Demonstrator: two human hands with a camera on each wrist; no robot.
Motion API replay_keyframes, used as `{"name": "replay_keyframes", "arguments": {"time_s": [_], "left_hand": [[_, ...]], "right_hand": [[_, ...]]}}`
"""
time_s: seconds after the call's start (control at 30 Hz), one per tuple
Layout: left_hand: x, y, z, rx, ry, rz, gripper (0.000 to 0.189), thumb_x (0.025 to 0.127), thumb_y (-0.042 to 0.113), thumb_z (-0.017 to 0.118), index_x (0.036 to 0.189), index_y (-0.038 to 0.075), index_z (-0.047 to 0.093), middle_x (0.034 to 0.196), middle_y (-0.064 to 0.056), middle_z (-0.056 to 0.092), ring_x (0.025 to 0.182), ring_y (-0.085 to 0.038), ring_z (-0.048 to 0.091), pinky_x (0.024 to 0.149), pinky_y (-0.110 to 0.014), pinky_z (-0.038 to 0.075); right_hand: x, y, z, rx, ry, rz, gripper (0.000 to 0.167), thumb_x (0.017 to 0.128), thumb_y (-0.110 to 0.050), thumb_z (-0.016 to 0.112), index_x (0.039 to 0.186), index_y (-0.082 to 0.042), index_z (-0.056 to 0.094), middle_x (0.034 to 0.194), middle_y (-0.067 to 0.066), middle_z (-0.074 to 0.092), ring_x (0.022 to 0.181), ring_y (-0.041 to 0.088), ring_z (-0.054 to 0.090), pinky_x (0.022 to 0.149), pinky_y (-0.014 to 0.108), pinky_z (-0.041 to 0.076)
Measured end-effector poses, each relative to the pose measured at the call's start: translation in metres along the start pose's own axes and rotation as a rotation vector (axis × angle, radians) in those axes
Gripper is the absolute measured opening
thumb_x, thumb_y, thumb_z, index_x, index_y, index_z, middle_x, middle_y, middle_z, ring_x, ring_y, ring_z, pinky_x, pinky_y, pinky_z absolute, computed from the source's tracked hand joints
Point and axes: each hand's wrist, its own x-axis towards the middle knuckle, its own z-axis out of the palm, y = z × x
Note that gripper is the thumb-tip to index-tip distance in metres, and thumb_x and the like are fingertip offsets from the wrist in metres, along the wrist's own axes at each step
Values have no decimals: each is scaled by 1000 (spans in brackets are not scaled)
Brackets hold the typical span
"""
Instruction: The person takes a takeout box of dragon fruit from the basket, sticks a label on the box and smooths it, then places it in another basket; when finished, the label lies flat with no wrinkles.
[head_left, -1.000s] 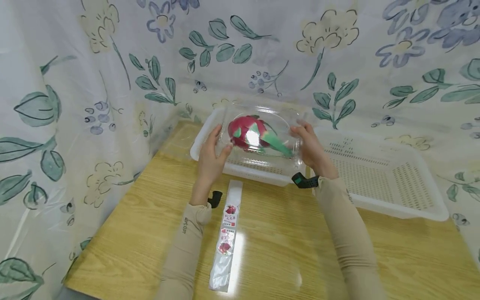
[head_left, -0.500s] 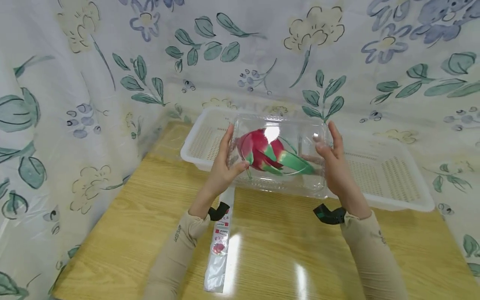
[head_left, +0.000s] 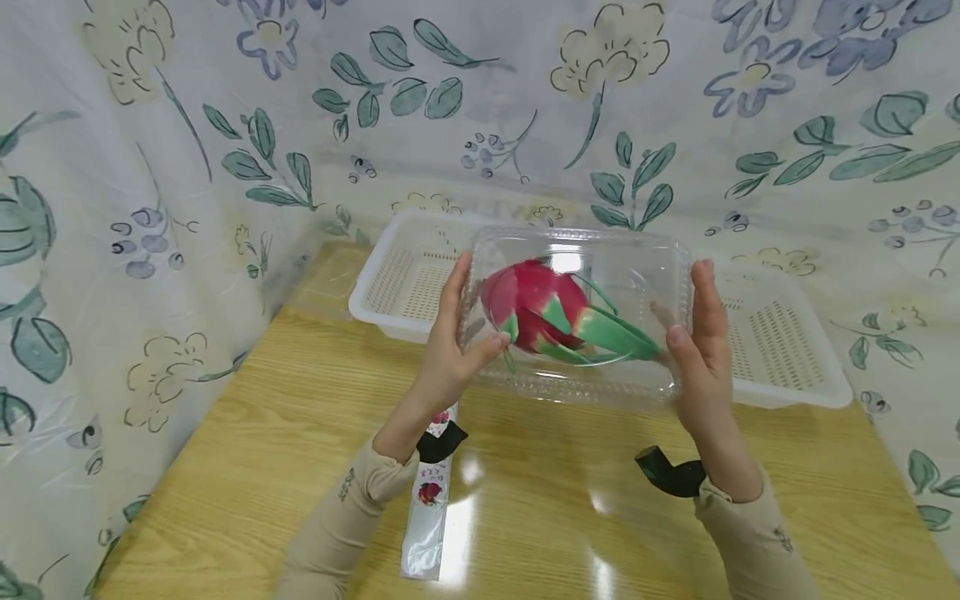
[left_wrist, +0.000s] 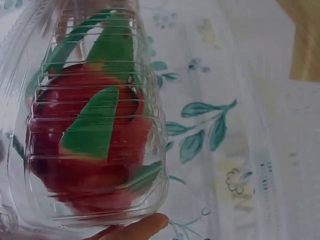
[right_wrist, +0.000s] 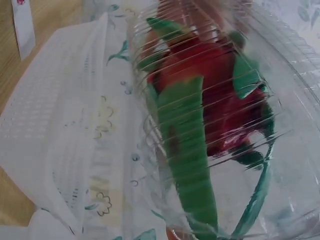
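Observation:
A clear plastic clamshell box (head_left: 630,258) is held up over the table between both hands, its lid side facing the head camera. Inside lies a red dragon fruit (head_left: 536,304) with long green scales, also seen through the ribbed wall in both wrist views. My left hand (head_left: 450,354) grips the box's left end, thumb on the near face and fingers along the edge. At the opposite end my right hand (head_left: 705,367) holds the box the same way, thumb in front. In the left wrist view a fingertip (left_wrist: 147,226) shows under the box.
Behind the box stand a white perforated basket (head_left: 393,275) on the left and another white basket (head_left: 787,342) on the right. A strip of dragon fruit labels (head_left: 427,533) lies on the wooden table (head_left: 255,467). A floral curtain (head_left: 480,108) hangs behind.
Both hands have brought the box from over the left basket nearer and to the right, tilting its face toward the head camera. The right hand's grip has settled on the right end.

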Motion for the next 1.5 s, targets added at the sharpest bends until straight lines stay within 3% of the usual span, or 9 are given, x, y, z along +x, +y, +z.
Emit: {"name": "replay_keyframes", "arguments": {"time_s": [0.13,0.27,0.4,0.67,0.87,0.97,1.1,1.27,1.5], "left_hand": [[-4,11,3,7,-12,15,95,82,27,65,157,23,7,165,1,5,150,-31,17,113,-59,28],[-9,22,7,40,-21,39,98,83,37,67,157,21,5,165,-1,5,150,-30,15,114,-60,25],[-16,31,11,76,-34,37,101,83,49,67,157,19,5,165,-2,4,151,-28,11,115,-60,21],[-42,38,20,156,-31,-127,98,82,25,68,157,17,6,165,-2,4,152,-23,5,120,-53,15],[-69,22,20,164,-53,-225,95,86,25,68,157,16,5,165,-8,3,151,-33,6,117,-62,13],[-78,9,20,166,-61,-271,93,87,22,67,157,13,7,164,-12,5,150,-38,8,116,-65,14],[-82,-10,19,150,-70,-349,89,88,17,65,156,10,8,164,-14,6,149,-40,7,116,-65,14],[-81,-32,26,166,-68,-426,89,89,19,66,157,13,10,164,-12,9,149,-40,10,116,-66,15],[-80,-53,38,218,-49,-457,89,86,21,67,156,13,13,163,-12,15,147,-40,19,113,-67,22]], "right_hand": [[-6,-4,0,2,-34,-76,59,99,-1,41,154,-15,25,165,3,7,149,28,21,114,39,37],[-12,-8,-3,11,-48,-58,61,98,2,37,155,-14,20,164,5,9,142,28,37,92,24,53],[-19,-10,-5,85,-59,-48,64,96,9,33,155,-13,20,164,7,6,140,24,41,90,23,54],[-54,-7,-9,84,-21,143,67,96,10,29,156,-17,17,165,2,-1,131,10,49,94,20,51],[-85,5,-6,-51,34,339,66,99,5,30,157,-20,12,165,6,-5,145,26,24,94,20,50],[-98,13,-4,-116,36,461,65,100,1,31,157,-19,6,164,10,-10,146,44,8,107,49,41],[-107,26,-2,-165,44,578,64,101,-3,32,157,-18,4,163,14,-10,140,37,32,105,69,25],[-109,39,-8,-191,90,619,61,102,-7,34,157,-17,11,163,17,-3,115,-2,51,96,29,49],[-113,52,-18,-229,92,640,59,103,-10,36,157,-15,11,163,18,-1,132,15,41,97,19,45]]}}
